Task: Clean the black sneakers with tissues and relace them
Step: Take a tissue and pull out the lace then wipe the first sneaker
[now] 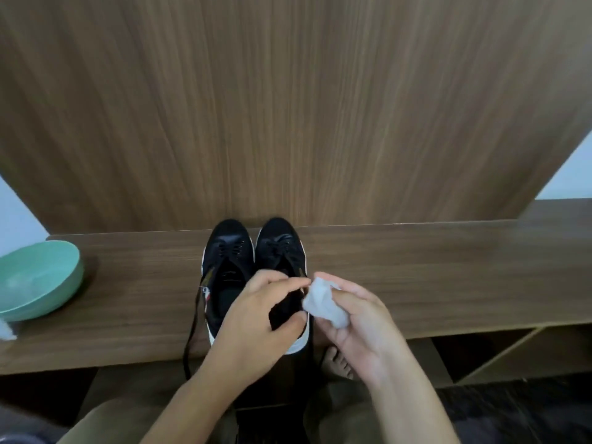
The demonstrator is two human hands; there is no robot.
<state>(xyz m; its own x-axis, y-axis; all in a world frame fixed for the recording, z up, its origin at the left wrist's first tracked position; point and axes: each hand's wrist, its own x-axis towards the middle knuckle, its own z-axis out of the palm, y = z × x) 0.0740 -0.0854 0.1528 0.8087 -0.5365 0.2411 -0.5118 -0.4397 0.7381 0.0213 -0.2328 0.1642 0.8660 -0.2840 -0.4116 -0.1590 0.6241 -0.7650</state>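
Note:
Two black sneakers with white soles stand side by side on a wooden bench (448,277), toes pointing at the wall. The left sneaker (227,251) has a loose black lace (191,334) trailing over the bench's front edge. My left hand (256,325) grips the heel collar of the right sneaker (278,245), thumb at its outer side. My right hand (358,325) holds a crumpled white tissue (323,302) against that sneaker's outer heel side.
A mint-green bowl (35,277) sits at the bench's left end, with a scrap of white tissue (6,331) by it. A wood-panel wall (288,107) rises behind the bench. My knees and a bare foot (336,363) are below the bench edge.

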